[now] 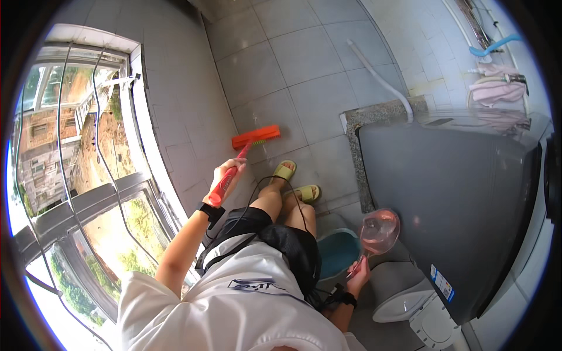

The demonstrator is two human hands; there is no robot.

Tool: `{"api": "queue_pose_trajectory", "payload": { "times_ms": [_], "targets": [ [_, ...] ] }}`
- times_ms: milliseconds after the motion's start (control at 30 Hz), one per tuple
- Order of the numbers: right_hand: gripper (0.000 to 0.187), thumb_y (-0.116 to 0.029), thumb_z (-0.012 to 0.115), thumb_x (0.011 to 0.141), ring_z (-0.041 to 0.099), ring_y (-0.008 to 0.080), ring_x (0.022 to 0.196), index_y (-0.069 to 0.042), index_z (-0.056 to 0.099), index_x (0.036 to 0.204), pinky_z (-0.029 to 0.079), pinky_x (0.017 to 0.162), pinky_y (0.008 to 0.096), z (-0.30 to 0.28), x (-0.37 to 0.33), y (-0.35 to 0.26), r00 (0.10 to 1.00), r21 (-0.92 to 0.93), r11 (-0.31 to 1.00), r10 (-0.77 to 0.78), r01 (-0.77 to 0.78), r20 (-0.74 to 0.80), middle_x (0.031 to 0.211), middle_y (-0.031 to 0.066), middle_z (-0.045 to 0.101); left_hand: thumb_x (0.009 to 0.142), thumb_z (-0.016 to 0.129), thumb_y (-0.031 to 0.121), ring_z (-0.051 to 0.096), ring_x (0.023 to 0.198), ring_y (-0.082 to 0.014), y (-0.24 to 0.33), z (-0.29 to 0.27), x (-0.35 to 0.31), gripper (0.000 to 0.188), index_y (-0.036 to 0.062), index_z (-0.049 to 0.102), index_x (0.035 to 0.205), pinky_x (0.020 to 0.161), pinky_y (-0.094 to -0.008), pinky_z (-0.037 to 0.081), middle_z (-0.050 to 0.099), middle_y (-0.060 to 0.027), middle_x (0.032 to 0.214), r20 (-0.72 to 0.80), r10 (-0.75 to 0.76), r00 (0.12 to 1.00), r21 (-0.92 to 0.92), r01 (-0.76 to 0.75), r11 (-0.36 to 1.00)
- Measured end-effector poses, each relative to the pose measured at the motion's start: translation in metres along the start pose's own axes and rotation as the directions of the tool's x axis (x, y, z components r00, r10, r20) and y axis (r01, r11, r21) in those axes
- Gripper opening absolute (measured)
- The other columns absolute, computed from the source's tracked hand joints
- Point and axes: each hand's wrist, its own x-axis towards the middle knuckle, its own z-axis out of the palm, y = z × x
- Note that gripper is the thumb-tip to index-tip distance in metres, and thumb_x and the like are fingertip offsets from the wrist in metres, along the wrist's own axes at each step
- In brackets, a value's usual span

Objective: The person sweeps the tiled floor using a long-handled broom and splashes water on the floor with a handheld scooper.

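Note:
My left hand point(227, 180) is closed around the red handle of a floor brush point(256, 138). Its orange head, with greenish bristles beneath, rests on the grey tiles by the foot of the left wall. On the other side, my right hand point(359, 275) grips the handle of a pinkish see-through water scoop point(379, 231). The scoop's bowl hangs over the rim side of a teal basin point(339, 251), between it and a large dark grey appliance. My arm and the scoop hide part of the basin.
The dark grey appliance point(445, 193) stands on a stone-edged base point(358, 164) at right. A grey hose point(380, 79) runs onto the tiled floor point(281, 64). A white toilet point(404, 303) sits at lower right. Barred windows point(88, 169) line the left wall. Pink cloths point(497, 90) hang far right.

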Motion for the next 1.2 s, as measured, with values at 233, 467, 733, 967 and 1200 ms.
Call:
{"api": "queue_pose_trajectory", "payload": {
  "times_ms": [233, 467, 733, 967, 1200],
  "targets": [
    [0.022, -0.019, 0.049, 0.081, 0.043, 0.0113, 0.038, 0.002, 0.055, 0.089, 0.035, 0.037, 0.0216, 0.118, 0.037, -0.06, 0.944, -0.345, 0.926, -0.036, 0.156, 0.328, 0.055, 0.0055, 0.048, 0.075, 0.055, 0.005, 0.054, 0.068, -0.0199, 0.013, 0.006, -0.025, 0.009, 0.0001, 0.049, 0.07, 0.064, -0.0278, 0.043, 0.058, -0.012, 0.08, -0.038, -0.011, 0.999, -0.063, 0.009, 0.998],
    [0.021, -0.015, 0.05, 0.081, 0.044, 0.0107, 0.037, 0.003, 0.054, 0.091, 0.034, 0.035, 0.0202, 0.222, 0.093, -0.087, 0.803, -0.551, 0.786, 0.122, 0.28, 0.583, 0.054, 0.0054, 0.05, 0.07, 0.057, -0.002, 0.055, 0.06, -0.019, 0.028, 0.034, -0.08, 0.01, 0.0014, 0.049, 0.065, 0.058, -0.0253, 0.044, 0.057, -0.0085, 0.072, -0.265, -0.137, 0.955, -0.116, 0.11, 0.987],
    [0.015, -0.009, 0.05, 0.081, 0.04, 0.0056, 0.036, 0.004, 0.056, 0.086, 0.031, 0.034, 0.0176, 0.282, 0.16, -0.071, 0.661, -0.684, 0.558, 0.29, 0.47, 0.692, 0.053, 0.0039, 0.05, 0.067, 0.054, -0.002, 0.056, 0.052, -0.016, 0.024, 0.072, -0.132, 0.012, 0.0008, 0.047, 0.058, 0.05, -0.0234, 0.044, 0.058, -0.0091, 0.067, -0.412, -0.234, 0.881, -0.054, 0.232, 0.971],
    [0.017, -0.011, 0.051, 0.08, 0.038, 0.0041, 0.035, 0.004, 0.058, 0.085, 0.029, 0.033, 0.0176, 0.29, 0.197, -0.01, 0.626, -0.8, 0.305, 0.503, 0.517, 0.596, 0.049, 0.0008, 0.048, 0.066, 0.054, -0.005, 0.056, 0.055, -0.0224, -0.005, 0.113, -0.17, 0.01, 0.0002, 0.048, 0.06, 0.055, -0.0253, 0.045, 0.056, -0.0114, 0.068, -0.441, -0.46, 0.771, -0.172, 0.431, 0.886],
    [0.014, -0.012, 0.049, 0.079, 0.04, 0.0074, 0.033, 0.001, 0.054, 0.079, 0.031, 0.03, 0.0221, 0.335, 0.213, 0.095, 0.598, -0.842, -0.095, 0.746, 0.531, 0.294, 0.049, 0.0031, 0.048, 0.065, 0.056, -0.004, 0.058, 0.06, -0.0239, -0.028, 0.134, -0.183, 0.009, 0.001, 0.049, 0.062, 0.057, -0.0276, 0.047, 0.057, -0.0131, 0.07, -0.358, -0.465, 0.81, -0.14, 0.446, 0.884]
  ]
}}
